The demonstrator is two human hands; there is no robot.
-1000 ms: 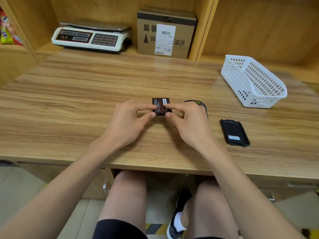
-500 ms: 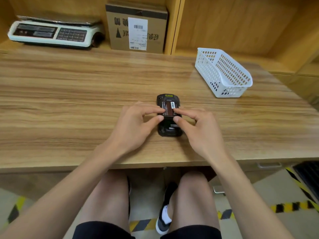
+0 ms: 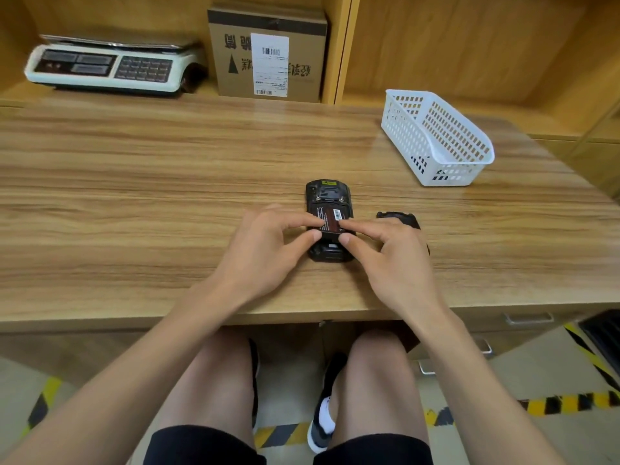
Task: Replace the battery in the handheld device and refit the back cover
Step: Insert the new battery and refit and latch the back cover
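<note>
1. Dark red and black, the battery sits pinched between both hands over the open back of the handheld device. The left hand clamps its left edge with forefinger and thumb, and the right hand clamps the right edge the same way.

2. Whether the battery is fully down in its bay or still riding high cannot be told from here. Judged from the grip, seating is the step in hand. If one side goes down before the other, the battery could jam crooked, and the cover would not close over it.

3. The device lies face down near the front edge of the desk, about midway along it. Pressing hard on its near end could skid it toward that edge, since neither hand pins the body itself.

4. The back cover lies just right of the device, mostly hidden behind the right hand. A careless sweep of that wrist could knock it away.

5. The white basket stands toward the desk's far right corner, well apart from the work.
</note>
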